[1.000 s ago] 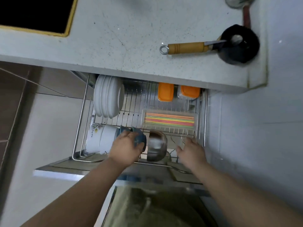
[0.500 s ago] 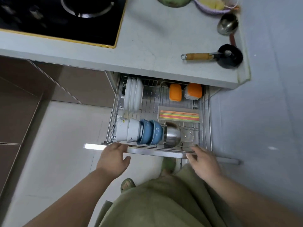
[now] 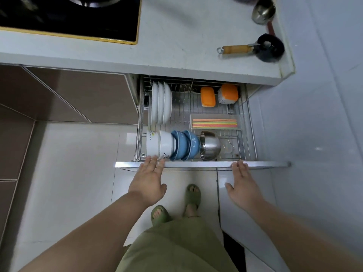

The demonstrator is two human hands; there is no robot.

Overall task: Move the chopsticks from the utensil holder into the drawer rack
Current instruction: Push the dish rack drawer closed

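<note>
From the head camera I look down into the pulled-out drawer rack, my landmark for everything else. The chopsticks, a striped bundle of bright colours, lie flat in a clear tray inside the rack, toward its right side. Left of the tray stand white plates; nearer the rack's front sit white and blue bowls and a steel bowl. Behind the tray are two orange-lidded containers. My left hand is spread flat, empty, fingertips at the rack's front rail. My right hand is likewise splayed and empty, fingertips touching that rail.
</note>
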